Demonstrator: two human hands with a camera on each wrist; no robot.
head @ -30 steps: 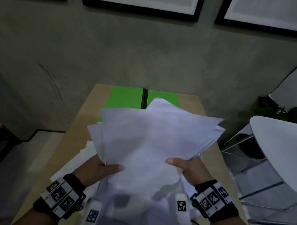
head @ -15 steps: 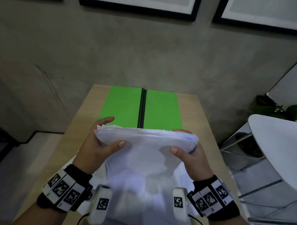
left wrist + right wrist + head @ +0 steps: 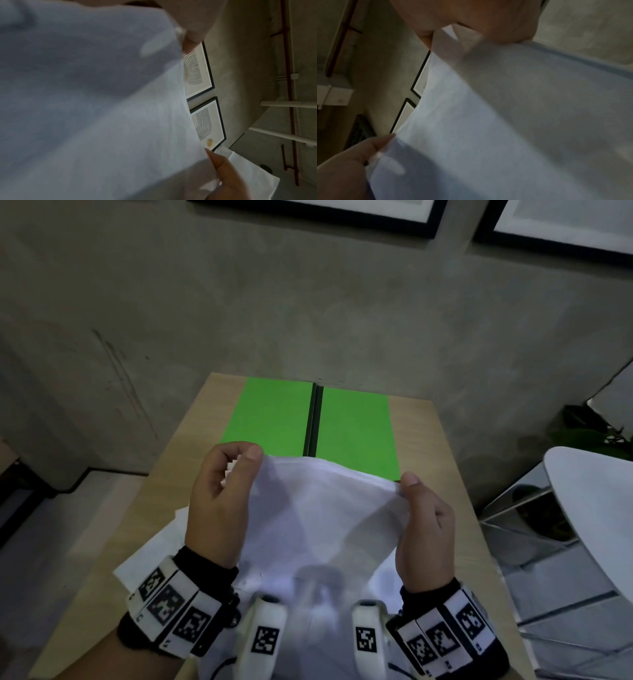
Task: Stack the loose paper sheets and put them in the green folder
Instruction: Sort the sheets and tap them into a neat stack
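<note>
A stack of white paper sheets [image 3: 318, 518] stands upright above the near half of the wooden table [image 3: 442, 474], its top edge facing away from me. My left hand [image 3: 222, 491] grips its top left corner, thumb on the near face. My right hand [image 3: 424, 515] grips the top right corner in the same way. The green folder [image 3: 274, 419] lies open and flat at the far end of the table, a black spine down its middle. In the wrist views the paper stack [image 3: 96, 108] [image 3: 513, 121] fills most of the picture.
More loose white sheets [image 3: 150, 556] lie on the table under my left wrist. A white round table [image 3: 592, 508] stands to the right, with a plant [image 3: 589, 436] behind it. A grey wall with framed prints [image 3: 197, 70] rises past the table's far edge.
The sheets went from a loose fan raised in front of the folder to a gathered stack held lower. Both hands slid up from its lower edge to its top corners.
</note>
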